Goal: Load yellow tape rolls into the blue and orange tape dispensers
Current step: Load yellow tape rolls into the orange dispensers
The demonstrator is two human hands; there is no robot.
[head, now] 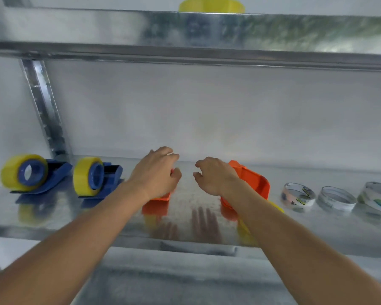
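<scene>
Orange plastic dispensers (pixel 254 180), glossy yellow rolls (pixel 23 172), shiny metal shelf (pixel 196 219)

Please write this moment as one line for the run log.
blue dispensers: two loaded, yellow rolls | left hand: over orange dispenser | right hand: beside second orange dispenser | grip: unclear

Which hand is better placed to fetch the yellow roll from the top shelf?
Probably the right hand: it hovers holding nothing, roughly under the yellow tape roll, while the left hand rests on an orange dispenser.
</scene>
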